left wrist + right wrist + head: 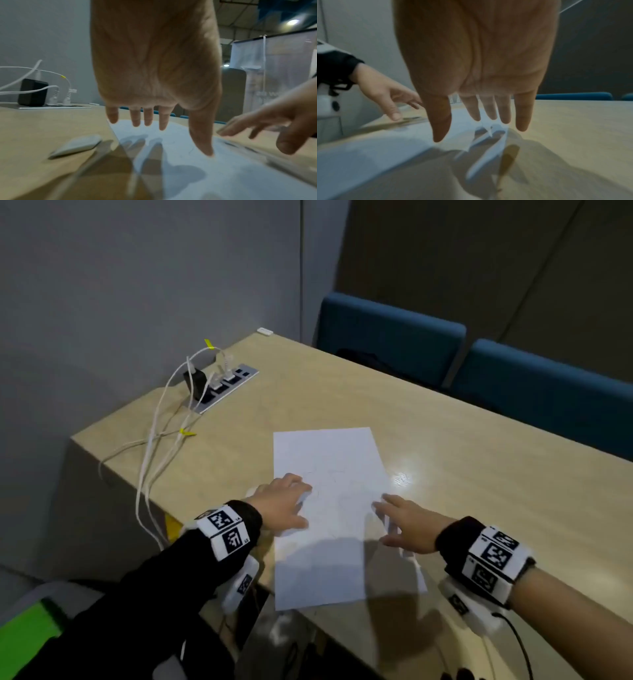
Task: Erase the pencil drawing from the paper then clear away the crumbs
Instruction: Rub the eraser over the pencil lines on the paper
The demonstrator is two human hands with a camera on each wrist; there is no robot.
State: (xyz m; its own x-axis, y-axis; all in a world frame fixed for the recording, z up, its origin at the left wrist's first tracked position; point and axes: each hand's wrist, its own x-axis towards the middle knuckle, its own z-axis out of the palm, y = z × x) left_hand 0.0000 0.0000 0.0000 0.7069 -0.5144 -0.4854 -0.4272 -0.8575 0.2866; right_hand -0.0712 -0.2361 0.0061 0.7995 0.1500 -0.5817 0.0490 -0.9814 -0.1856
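A white sheet of paper with a faint pencil drawing lies on the wooden table. My left hand hovers over the sheet's left edge, fingers spread and straight, holding nothing; its shadow falls on the paper. A white oblong eraser lies on the table just left of the paper. Over the right edge my right hand is spread open and empty too. A blurred yellowish pencil-like stick lies on the table under it, beside the paper.
A power strip with a black charger and white cables sits at the table's back left. Two blue chairs stand behind the far edge. The table ends close on the left and near sides.
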